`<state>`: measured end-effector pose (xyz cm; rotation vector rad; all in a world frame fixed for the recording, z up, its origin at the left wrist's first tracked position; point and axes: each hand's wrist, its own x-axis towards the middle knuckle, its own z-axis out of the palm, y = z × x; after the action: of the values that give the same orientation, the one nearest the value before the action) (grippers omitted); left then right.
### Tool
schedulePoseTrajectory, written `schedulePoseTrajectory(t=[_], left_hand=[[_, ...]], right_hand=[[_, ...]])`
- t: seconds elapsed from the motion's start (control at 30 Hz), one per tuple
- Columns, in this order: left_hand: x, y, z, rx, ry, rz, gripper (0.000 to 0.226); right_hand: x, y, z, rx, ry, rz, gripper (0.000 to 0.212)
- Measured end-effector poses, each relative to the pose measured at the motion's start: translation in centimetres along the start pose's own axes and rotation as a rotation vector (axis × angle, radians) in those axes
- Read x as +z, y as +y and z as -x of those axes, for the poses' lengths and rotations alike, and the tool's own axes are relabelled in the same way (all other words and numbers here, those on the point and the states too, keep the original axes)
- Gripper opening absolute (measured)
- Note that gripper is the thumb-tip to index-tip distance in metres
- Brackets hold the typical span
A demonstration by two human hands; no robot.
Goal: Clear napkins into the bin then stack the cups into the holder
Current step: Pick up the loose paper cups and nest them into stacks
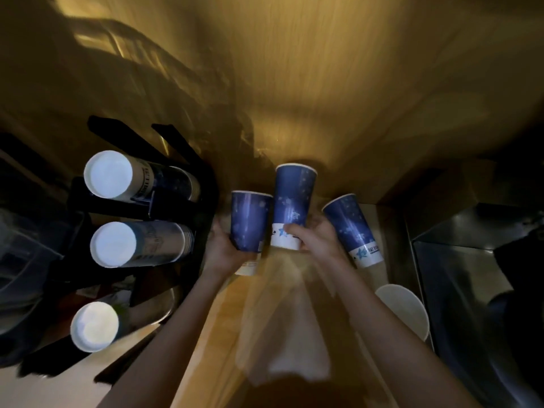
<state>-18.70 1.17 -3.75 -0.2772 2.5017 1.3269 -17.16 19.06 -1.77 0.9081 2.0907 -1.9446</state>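
L hand is wrapped round the left blue cup, R hand clamped on the base of the middle cup; a third cup stands just right on the desk, holder w/ stacked cups at left. Prob. empty paper cups: light, thin-walled, crushable, so grip low near the stiff base, gently. A blurred napkin lies near.

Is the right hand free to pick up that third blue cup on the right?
Probably not yet. The right hand is closed around the middle cup, though the third cup stands right beside it with nothing between them. The left hand holds another cup.
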Motion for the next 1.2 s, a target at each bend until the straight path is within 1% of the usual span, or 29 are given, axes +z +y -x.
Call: schedulePoseTrajectory(t=[0.03, 0.13, 0.17, 0.23, 0.3, 0.4, 0.53, 0.6, 0.73, 0.87, 0.97, 1.07, 1.17, 1.2], left_hand=[[0.3, -0.1, 0.6, 0.012, -0.005, -0.015, 0.109], [1.2, -0.2, 2.4, 0.058, -0.035, -0.156, 0.078], [1.6, -0.3, 2.9, 0.063, -0.044, -0.183, 0.074], [2.4, -0.7, 3.9, 0.083, -0.07, -0.135, 0.076], [3.3, -1.2, 4.6, 0.119, -0.078, -0.034, 0.082], [4.8, -1.8, 5.4, 0.155, -0.086, -0.004, 0.089], [6.1, -3.2, 6.3, 0.145, -0.081, -0.067, 0.074], [6.3, -3.7, 6.5, 0.139, -0.068, -0.062, 0.075], [6.3, -4.0, 6.1, 0.153, -0.097, -0.106, 0.074], [6.3, -4.4, 5.7, 0.17, -0.084, -0.119, 0.073], [6.4, -4.3, 5.8, 0.211, -0.081, -0.118, 0.073], [6.5, -4.6, 5.6, 0.22, -0.095, -0.124, 0.073], [6.5, -4.8, 5.2, 0.207, -0.105, -0.167, 0.073], [6.5, -4.8, 5.1, 0.202, -0.103, -0.167, 0.074]], right_hand=[[-0.5, -0.6, 0.4, -0.049, 0.004, -0.014, 0.035], [-2.1, -2.2, 1.7, -0.145, 0.018, -0.014, 0.029], [-2.6, -2.6, 2.2, -0.163, 0.027, -0.011, 0.027], [-3.5, -3.3, 2.9, -0.192, 0.046, -0.008, 0.029], [-4.3, -4.0, 4.0, -0.218, 0.053, -0.026, 0.038], [-4.9, -4.9, 5.9, -0.279, 0.035, -0.093, 0.047], [-4.4, -3.8, 7.9, -0.385, -0.049, -0.144, 0.055], [-3.9, -2.2, 8.5, -0.408, -0.09, -0.075, 0.064], [-3.2, 0.5, 9.5, -0.436, -0.062, 0.224, 0.083], [-2.5, 2.4, 9.6, -0.493, -0.039, 0.44, 0.08], [-2.6, 3.3, 9.3, -0.482, -0.073, 0.502, 0.083], [-3.1, 3.3, 9.2, -0.504, -0.135, 0.522, 0.08], [-4.0, 2.6, 9.0, -0.503, -0.143, 0.562, 0.092], [-4.4, 2.1, 9.1, -0.506, -0.17, 0.601, 0.094]])
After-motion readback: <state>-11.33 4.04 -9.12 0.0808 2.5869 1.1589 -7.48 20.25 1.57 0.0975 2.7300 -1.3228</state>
